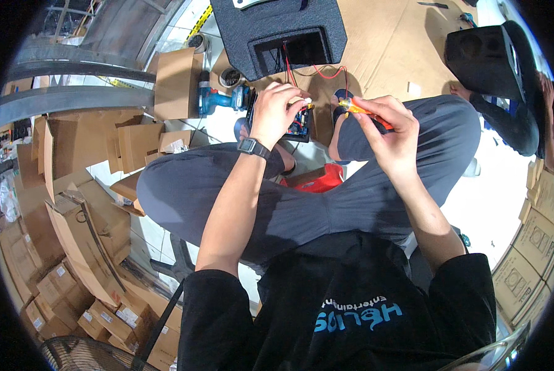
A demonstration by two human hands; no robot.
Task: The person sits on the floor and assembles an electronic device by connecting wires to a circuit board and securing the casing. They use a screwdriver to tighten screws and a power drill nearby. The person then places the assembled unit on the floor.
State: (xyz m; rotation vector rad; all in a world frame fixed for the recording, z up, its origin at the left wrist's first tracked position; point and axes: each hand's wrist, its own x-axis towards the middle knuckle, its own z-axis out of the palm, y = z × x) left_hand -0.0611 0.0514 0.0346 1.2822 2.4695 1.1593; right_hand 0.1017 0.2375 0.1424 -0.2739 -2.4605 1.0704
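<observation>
My left hand (274, 114) is closed over a black module with exposed electronics (298, 127), its thumb and finger pinched by a small white piece (306, 101). Higher on the right, my right hand (388, 127) grips an orange-and-yellow hand tool (355, 108); its exact kind is unclear. One red wire (332, 75) loops from the speaker cabinet (236, 31) down to the tool's tip. More red and dark wires come out of the cabinet's rectangular opening (304, 49) toward the module. My fingers partly hide the module.
A blue cordless drill (214, 100) lies beside an open cardboard box (176, 83). Between my legs is a red bag-like item (317, 179). Stacked cartons (82, 241) fill the left. At right, another person's arm (506, 127) is near a black speaker (484, 62).
</observation>
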